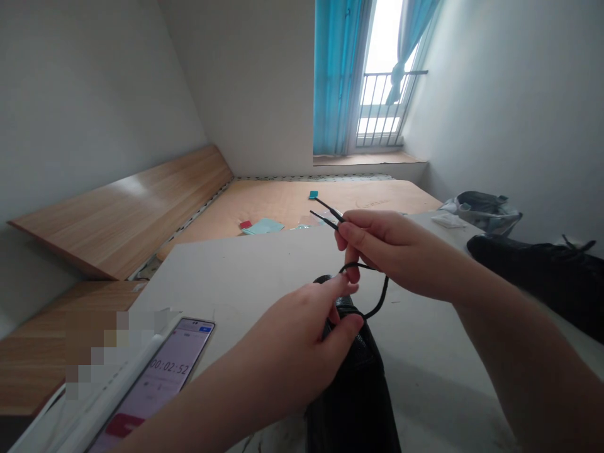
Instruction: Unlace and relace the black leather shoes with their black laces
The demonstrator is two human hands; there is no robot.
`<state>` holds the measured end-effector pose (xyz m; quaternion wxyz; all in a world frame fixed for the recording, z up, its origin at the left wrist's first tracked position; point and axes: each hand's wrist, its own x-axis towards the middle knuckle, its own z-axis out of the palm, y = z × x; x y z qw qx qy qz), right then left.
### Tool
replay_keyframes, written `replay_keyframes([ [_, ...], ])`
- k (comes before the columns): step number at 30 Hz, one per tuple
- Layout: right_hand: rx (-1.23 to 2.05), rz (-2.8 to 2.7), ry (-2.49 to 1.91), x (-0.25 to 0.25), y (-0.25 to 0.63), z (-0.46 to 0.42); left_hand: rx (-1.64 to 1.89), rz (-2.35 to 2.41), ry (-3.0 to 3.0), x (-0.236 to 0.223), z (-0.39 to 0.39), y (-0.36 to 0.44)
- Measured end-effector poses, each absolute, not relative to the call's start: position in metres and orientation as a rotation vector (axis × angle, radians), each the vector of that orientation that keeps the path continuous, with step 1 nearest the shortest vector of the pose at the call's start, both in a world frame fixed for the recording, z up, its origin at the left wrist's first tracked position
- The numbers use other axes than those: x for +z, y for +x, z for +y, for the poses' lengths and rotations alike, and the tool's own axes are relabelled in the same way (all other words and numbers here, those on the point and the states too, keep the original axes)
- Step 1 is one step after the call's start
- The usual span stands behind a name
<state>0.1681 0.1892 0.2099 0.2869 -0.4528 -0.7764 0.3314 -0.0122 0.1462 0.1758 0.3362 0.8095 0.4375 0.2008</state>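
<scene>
A black shoe (353,402) stands on the white tabletop in front of me, its toe partly cut off by the lower edge. My right hand (391,248) is closed above it, pinching a black shoelace (380,301) near its two stiff ends, which stick out to the left, slightly apart. From that hand the lace curves down in a loop to the shoe. My left hand (311,333) lies over the shoe's upper, fingers curled and thumb against the lace. Its index finger meets the right hand's lower fingers. The eyelets are mostly hidden by the left hand.
A second black shoe (533,270) lies on its side at the right, near a grey-white bag (491,211). A phone (163,384) showing a timer lies at lower left. Beyond the white tabletop (226,277), a wooden surface (268,195) holds a light-blue cloth (263,226).
</scene>
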Motion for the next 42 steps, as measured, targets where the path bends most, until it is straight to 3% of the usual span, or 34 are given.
replay_keyframes([
  [8,0.877,-1.940,-1.142,0.220,0.170,0.192,0.404,0.974,1.936,0.180,0.149,-0.012],
  [16,0.966,-1.716,-1.114,0.225,0.201,0.205,0.946,0.820,1.554,0.198,0.168,-0.035],
  [24,0.896,-1.871,-1.213,0.228,0.214,0.203,1.117,0.919,1.348,0.224,0.173,-0.061],
  [29,0.749,-1.927,-1.348,0.229,0.222,0.204,0.955,1.145,1.751,0.221,0.173,-0.073],
  [33,0.681,-2.167,-1.556,0.230,0.236,0.207,0.429,1.284,2.255,0.215,0.169,-0.068],
  [36,0.737,-2.406,-1.591,0.228,0.237,0.206,0.100,1.243,2.387,0.208,0.166,-0.058],
  [42,0.887,-2.653,-1.450,0.222,0.213,0.200,-0.077,1.214,2.425,0.186,0.163,-0.052],
])
